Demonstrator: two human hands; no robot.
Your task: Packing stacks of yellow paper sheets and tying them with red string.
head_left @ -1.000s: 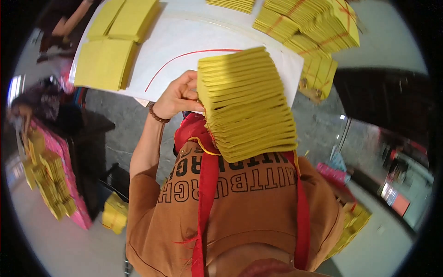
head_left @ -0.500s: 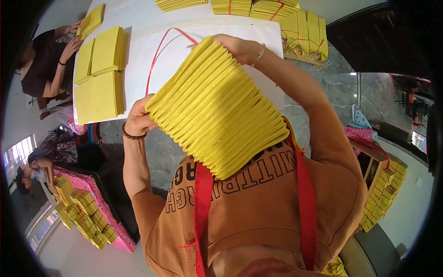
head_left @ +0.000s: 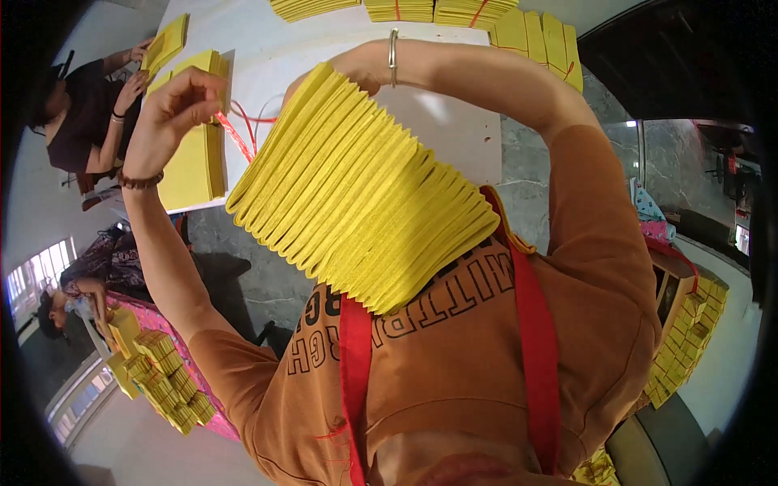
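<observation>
Part of right hand (head_left: 358,61) hidden behind yellow stack (head_left: 365,194); cannot tell its grip; left hand (head_left: 172,112) pinches red ribbon (head_left: 233,137)

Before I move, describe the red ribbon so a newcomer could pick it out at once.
Find the white table, then the big ridged yellow stack in front of the brown shirt. On the stack's left side, the left hand pinches the red ribbon. Unlike the broad red straps over the shirt, it is narrow, with a loose loop.
</observation>
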